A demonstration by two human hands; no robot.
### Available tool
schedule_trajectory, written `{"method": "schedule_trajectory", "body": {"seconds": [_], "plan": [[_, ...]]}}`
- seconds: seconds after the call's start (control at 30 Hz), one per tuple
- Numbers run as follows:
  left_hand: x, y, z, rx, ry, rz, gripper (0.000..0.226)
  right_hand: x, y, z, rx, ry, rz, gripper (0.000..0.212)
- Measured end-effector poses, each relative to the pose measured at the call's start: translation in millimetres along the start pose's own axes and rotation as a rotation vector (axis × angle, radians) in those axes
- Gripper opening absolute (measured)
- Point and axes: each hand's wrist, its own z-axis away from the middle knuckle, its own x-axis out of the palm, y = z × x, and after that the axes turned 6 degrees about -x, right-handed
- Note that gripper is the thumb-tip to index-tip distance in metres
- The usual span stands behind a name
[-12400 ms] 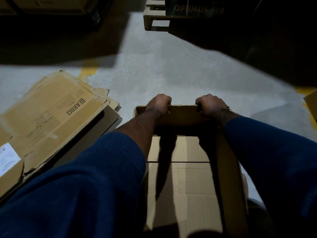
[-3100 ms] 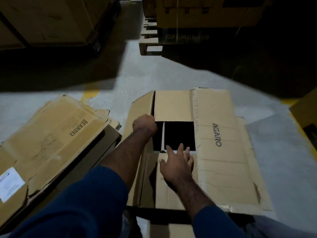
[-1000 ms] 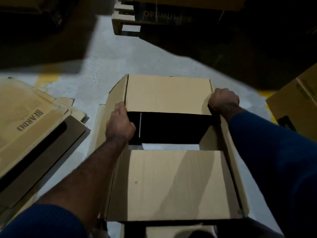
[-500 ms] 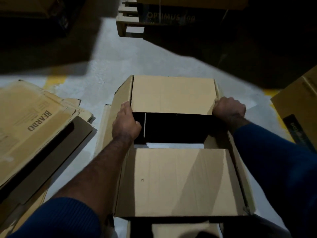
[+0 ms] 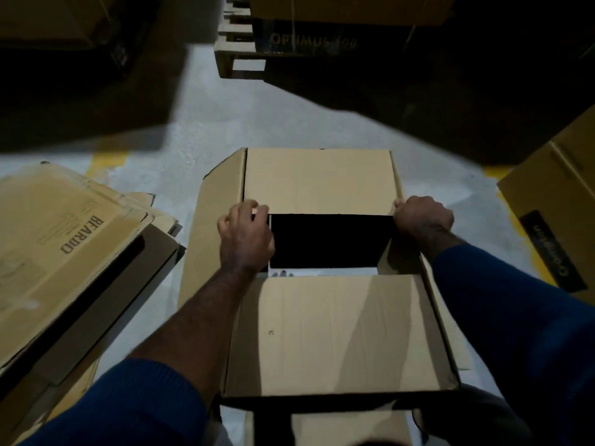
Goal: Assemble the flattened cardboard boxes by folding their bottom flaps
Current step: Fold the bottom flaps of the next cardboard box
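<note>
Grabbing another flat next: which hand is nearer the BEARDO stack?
Left. The left hand is at the open box's left edge, toward the BEARDO stack; the right hand grips its right edge, farther off.

- A brown cardboard box stands on the grey concrete floor, with its near flap and far flap folded inward and a dark gap between them.
- The left hand curls its fingers at the far flap's left corner.
- The right hand grips its right corner.
- A stack of flattened tan cartons, printed BEARDO, lies just left of the box.
- A wooden pallet sits beyond.
</note>
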Motion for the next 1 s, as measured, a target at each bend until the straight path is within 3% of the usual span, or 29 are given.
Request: {"method": "schedule_trajectory", "body": {"seconds": [0.1, 0.17, 0.23, 0.3, 0.4, 0.47, 0.53, 0.63, 0.67, 0.73, 0.8, 0.87, 1.0], "plan": [[-12.1, 11.1, 14.0, 0.086, -0.086, 0.015, 0.028, -17.7, -10.8, 25.2, 0.079, 0.067, -0.123, 0.045], [-23.0, 20.2, 26.6, 0.084, -0.177, 0.033, 0.025, -24.8, -26.5, 49.9, -0.032, 0.088, -0.177, 0.039], [-37.2, 28.2, 40.2, 0.039, -0.223, 0.063, 0.023, -27.9, -44.9, 78.3, -0.268, -0.054, -0.287, 0.036], [-54.5, 32.5, 50.7, -0.020, -0.255, 0.080, 0.022, -29.8, -61.6, 108.7, -0.460, -0.300, -0.249, 0.048], [-85.7, 33.2, 66.5, -0.095, -0.285, 0.087, 0.030, -32.3, -71.7, 151.3, -0.544, -0.508, -0.113, 0.063], [-110.1, 32.7, 78.3, -0.132, -0.285, 0.111, 0.034, -36.8, -67.5, 174.7, -0.552, -0.495, -0.084, 0.063], [-134.0, 32.9, 88.9, -0.159, -0.271, 0.134, 0.033, -54.3, -61.5, 192.5, -0.567, -0.376, -0.060, 0.061], [-167.1, 31.9, 99.9, -0.201, -0.221, 0.197, 0.025, -103.6, -54.4, 213.7, -0.511, -0.266, -0.185, 0.068], [-177.2, 30.9, 102.2, -0.208, -0.186, 0.231, 0.021, -121.3, -49.6, 219.1, -0.474, -0.320, -0.292, 0.075], [-198.8, 30.8, 108.2, -0.193, -0.097, 0.257, 0.018, -151.9, -36.6, 231.8, -0.419, -0.657, -0.591, 0.084], [-224.5, 33.7, 113.0, -0.169, -0.055, 0.240, 0.017, -163.9, -25.2, 247.2, -0.457, -0.956, -0.632, 0.079], [-245.8, 37.2, 118.9, -0.170, -0.191, 0.212, 0.017, -153.5, -16.3, 265.6, -0.466, -1.061, -0.515, 0.064], [-257.2, 43.9, 148.9, 0.020, -0.657, 0.023, 0.021, -94.9, -15.5, 306.6, -0.461, -1.207, -0.239, 0.025]]}}
